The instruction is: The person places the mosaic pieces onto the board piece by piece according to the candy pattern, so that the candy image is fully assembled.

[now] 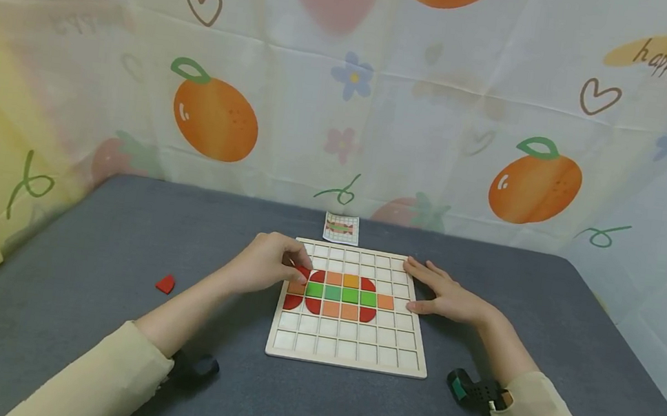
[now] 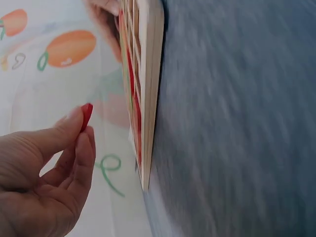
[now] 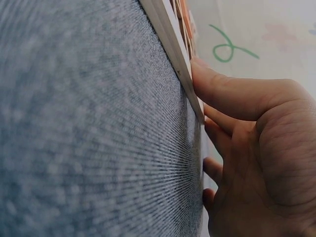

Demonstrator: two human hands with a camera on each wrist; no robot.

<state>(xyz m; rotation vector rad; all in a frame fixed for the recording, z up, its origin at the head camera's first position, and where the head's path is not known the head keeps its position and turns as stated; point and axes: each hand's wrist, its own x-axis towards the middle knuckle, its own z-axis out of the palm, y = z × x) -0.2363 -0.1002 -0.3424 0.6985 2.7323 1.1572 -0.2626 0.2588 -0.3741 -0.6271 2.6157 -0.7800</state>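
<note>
A wooden grid board (image 1: 328,350) lies on the grey tablecloth, with rows of red, orange and green tiles (image 1: 332,293) set in its middle squares. Between thumb and fingertips my left hand (image 1: 269,262) pinches a small red tile (image 2: 87,114), held above the board's left side near the upper tile row. My right hand (image 1: 450,297) rests along the board's right edge. Its thumb and forefinger lie on the rim in the head view, and the fingers are fairly straight. The right wrist view shows the thumb (image 3: 222,91) against the wooden edge.
A loose red tile (image 1: 164,284) with a pointed side lies on the cloth left of the board. Behind the board is a small printed pattern card (image 1: 341,229). A patterned curtain (image 1: 416,142) hangs along the table's far edge. Dark straps circle both wrists.
</note>
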